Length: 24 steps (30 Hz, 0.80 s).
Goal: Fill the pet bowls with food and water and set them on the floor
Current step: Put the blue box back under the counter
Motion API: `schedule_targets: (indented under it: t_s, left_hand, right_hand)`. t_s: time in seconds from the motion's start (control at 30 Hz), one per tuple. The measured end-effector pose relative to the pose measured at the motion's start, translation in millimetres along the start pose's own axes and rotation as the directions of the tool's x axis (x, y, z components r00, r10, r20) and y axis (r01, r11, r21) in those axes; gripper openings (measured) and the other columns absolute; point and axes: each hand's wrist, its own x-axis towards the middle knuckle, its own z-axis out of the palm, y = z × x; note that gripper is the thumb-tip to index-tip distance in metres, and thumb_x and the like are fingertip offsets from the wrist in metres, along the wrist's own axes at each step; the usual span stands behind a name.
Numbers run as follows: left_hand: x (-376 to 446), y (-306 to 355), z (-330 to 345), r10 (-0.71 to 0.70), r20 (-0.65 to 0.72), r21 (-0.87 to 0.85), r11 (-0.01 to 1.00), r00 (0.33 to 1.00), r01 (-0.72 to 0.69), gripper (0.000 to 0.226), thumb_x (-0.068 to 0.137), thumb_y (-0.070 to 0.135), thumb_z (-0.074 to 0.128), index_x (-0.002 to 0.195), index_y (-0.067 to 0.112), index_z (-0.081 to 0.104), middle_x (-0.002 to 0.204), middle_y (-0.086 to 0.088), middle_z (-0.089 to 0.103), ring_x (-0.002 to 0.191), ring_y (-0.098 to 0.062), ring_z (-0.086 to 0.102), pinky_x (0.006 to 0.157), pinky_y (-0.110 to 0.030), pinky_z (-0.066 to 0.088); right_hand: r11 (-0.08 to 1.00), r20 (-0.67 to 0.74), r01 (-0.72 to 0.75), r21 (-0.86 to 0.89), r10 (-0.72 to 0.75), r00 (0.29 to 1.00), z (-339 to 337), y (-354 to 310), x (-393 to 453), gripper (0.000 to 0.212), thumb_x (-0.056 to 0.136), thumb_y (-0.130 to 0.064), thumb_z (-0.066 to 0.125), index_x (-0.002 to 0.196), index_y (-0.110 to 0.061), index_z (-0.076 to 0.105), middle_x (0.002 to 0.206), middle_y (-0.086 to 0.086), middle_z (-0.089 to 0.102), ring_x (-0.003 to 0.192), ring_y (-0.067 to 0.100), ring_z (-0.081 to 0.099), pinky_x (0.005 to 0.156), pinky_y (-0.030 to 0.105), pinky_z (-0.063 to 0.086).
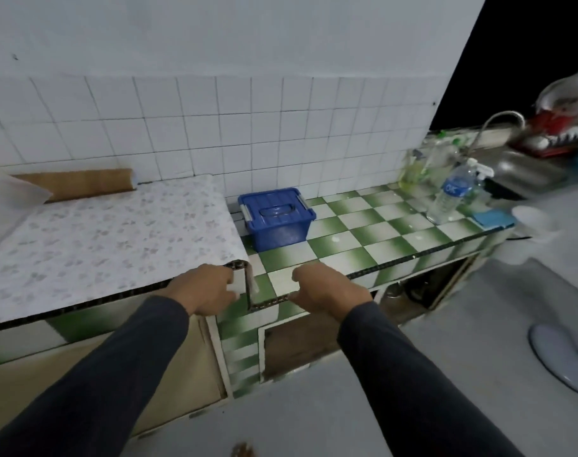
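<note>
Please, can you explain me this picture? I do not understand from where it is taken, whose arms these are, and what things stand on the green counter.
There is no machine here. A person wears a camera on the head, so you look forward and down along their own two arms in dark sleeves. This is the only view.

The left hand and the right hand are at the front edge of a green and white tiled counter. Whether they hold anything I cannot tell; the fingers curl, and the picture is blurred.

On the counter stands a blue box with its lid closed, near the wall. Further right is a clear water bottle, with other bottles behind it, then a sink with a tap. To the left, a flowered cloth covers a higher surface. No pet bowl is clearly visible.
</note>
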Motion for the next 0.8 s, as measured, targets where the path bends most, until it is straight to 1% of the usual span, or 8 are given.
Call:
schedule_targets:
  t_s: [0.1,0.23,0.33,0.37,0.43,0.57,0.73,0.8]
  left_hand:
    - [32,32,-3,0.068,0.001,0.017,0.998,0.998,-0.068,0.039,0.100,0.046,0.057,0.135,0.028,0.059,0.141,-0.004,0.058,0.121,-0.024,0.057,0.103,-0.039,0.049]
    - [77,65,-6,0.122,0.037,0.061,0.990,0.992,-0.124,0.048,0.102,0.046,0.055,0.144,0.024,0.054,0.145,-0.006,0.056,0.126,-0.025,0.056,0.105,-0.039,0.048]
    - [114,77,-9,0.152,0.042,0.080,0.985,0.988,-0.155,0.048,0.102,0.047,0.054,0.142,0.021,0.055,0.145,-0.007,0.057,0.127,-0.026,0.056,0.106,-0.040,0.048]
    - [127,80,-10,0.150,0.043,0.071,0.986,0.988,-0.153,0.047,0.102,0.047,0.055,0.141,0.020,0.056,0.145,-0.006,0.057,0.127,-0.027,0.057,0.106,-0.040,0.048]
    - [150,82,-13,0.146,0.041,0.048,0.988,0.988,-0.147,0.048,0.102,0.047,0.055,0.142,0.020,0.056,0.146,-0.006,0.057,0.127,-0.027,0.057,0.106,-0.041,0.048]
    - [194,74,-20,0.146,0.058,0.032,0.988,0.988,-0.148,0.051,0.103,0.048,0.053,0.146,0.021,0.052,0.148,-0.005,0.053,0.129,-0.025,0.054,0.105,-0.038,0.048]
    - [232,56,-26,0.103,0.012,0.007,0.995,0.995,-0.103,0.046,0.103,0.047,0.054,0.141,0.021,0.056,0.142,-0.005,0.056,0.121,-0.024,0.057,0.099,-0.037,0.050]
    - [243,49,-28,0.075,-0.005,-0.011,0.997,0.997,-0.075,0.046,0.103,0.046,0.055,0.141,0.021,0.056,0.139,-0.006,0.056,0.119,-0.025,0.058,0.096,-0.035,0.050]
  right_hand:
    - [0.997,-0.016,-0.069,0.023,0.069,0.997,-2,36,-1,0.038,0.094,-0.035,0.062,0.127,-0.016,0.062,0.126,0.009,0.064,0.111,0.030,0.063,0.091,0.040,0.054]
    - [0.991,-0.013,-0.133,0.014,0.133,0.991,-6,75,12,0.035,0.092,-0.032,0.059,0.123,-0.016,0.063,0.121,0.010,0.066,0.107,0.030,0.065,0.086,0.041,0.056]
    - [0.986,-0.009,-0.168,-0.008,0.168,0.986,-9,98,34,0.031,0.092,-0.032,0.059,0.118,-0.015,0.064,0.116,0.010,0.067,0.099,0.030,0.066,0.073,0.035,0.053]
    - [0.984,-0.002,-0.180,-0.004,0.180,0.984,-11,105,43,0.034,0.093,-0.032,0.059,0.122,-0.015,0.063,0.117,0.010,0.066,0.100,0.030,0.066,0.074,0.036,0.053]
    - [0.982,0.022,-0.186,0.001,0.186,0.982,-15,118,63,0.040,0.094,-0.035,0.060,0.129,-0.016,0.060,0.123,0.010,0.064,0.106,0.031,0.065,0.083,0.040,0.056]
    - [0.985,0.047,-0.174,0.001,0.174,0.984,-25,135,107,0.043,0.094,-0.038,0.060,0.131,-0.017,0.058,0.129,0.010,0.062,0.114,0.032,0.063,0.093,0.045,0.054]
    - [0.990,0.040,-0.142,-0.003,0.142,0.989,-31,146,155,0.040,0.095,-0.038,0.059,0.130,-0.018,0.059,0.126,0.009,0.064,0.110,0.030,0.064,0.089,0.040,0.055]
    - [0.993,0.037,-0.122,0.004,0.121,0.992,-33,148,174,0.043,0.095,-0.039,0.060,0.132,-0.019,0.058,0.131,0.009,0.061,0.114,0.030,0.062,0.090,0.040,0.053]
